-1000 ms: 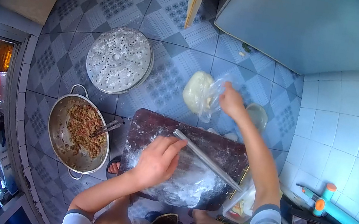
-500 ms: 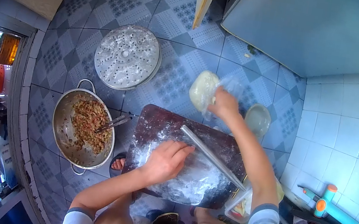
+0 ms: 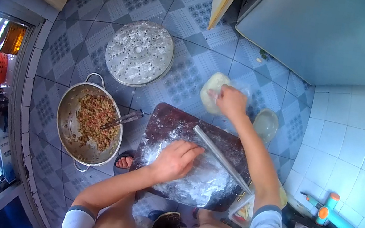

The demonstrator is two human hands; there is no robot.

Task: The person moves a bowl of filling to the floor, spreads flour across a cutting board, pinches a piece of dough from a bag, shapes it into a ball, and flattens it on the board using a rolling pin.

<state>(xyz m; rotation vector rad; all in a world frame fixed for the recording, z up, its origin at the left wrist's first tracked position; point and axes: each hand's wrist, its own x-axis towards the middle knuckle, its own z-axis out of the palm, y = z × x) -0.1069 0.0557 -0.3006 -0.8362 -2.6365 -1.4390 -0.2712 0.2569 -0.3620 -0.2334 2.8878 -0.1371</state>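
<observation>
A pale dough lump (image 3: 214,83) lies beyond the far edge of a dark, floured board (image 3: 162,118), partly covered by clear plastic wrap (image 3: 245,89). My right hand (image 3: 233,102) reaches over the dough's right side, its fingers closed on the wrap; the fingertips are partly hidden. On the floured board rests my left hand (image 3: 176,160), palm down, fingers loosely bent and apparently holding nothing, though their undersides are hidden. A metal rolling pin (image 3: 221,158) lies diagonally across the board, just right of the left hand.
A metal pot (image 3: 62,116) holding chopped filling and tongs-like utensils (image 3: 124,119) stands left of the board. A floured, perforated steamer tray (image 3: 139,52) sits at the back. A translucent bowl (image 3: 265,126) is right of the dough. A fridge-like panel (image 3: 323,36) borders the far right.
My right hand has shifted left onto the dough, drawing the wrap in closer. My left hand stays on the board. The whole view has moved slightly.
</observation>
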